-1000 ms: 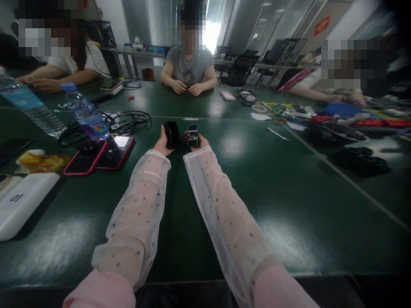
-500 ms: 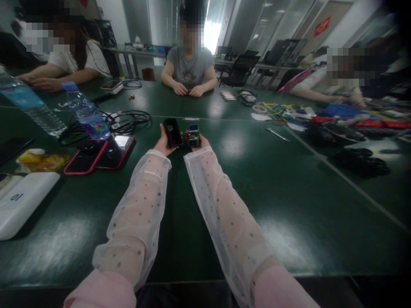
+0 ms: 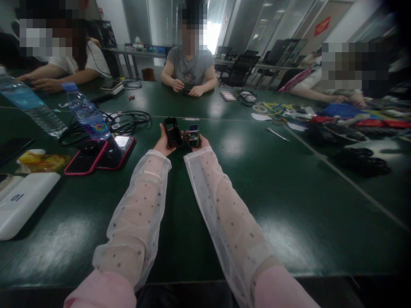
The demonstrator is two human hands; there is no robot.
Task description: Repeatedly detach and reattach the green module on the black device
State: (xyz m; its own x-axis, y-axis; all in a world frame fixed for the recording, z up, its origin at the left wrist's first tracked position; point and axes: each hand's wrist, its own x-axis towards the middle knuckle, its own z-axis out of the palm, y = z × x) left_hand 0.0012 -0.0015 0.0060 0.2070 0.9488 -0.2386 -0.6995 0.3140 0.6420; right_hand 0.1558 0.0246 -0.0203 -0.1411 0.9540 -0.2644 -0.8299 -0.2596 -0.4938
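My left hand is closed around a black casing, a hollow rectangular shell with an opening through its upper part. Just to its right, my right hand grips a small electronic module with a little screen at its top and a circuit board below. The two parts are held side by side, apart from each other, above the green table. My fingers are partly hidden behind both pieces. Sheer white dotted sleeves cover both forearms.
To the left are two red-edged phones, water bottles, black cables and a white power bank. A wrench and a heap of wires lie on the right. Several people sit around the table.
The black casing has turned slightly in my left hand, so its opening shows more. My right hand stays almost still. The person opposite has lifted one hand a little.
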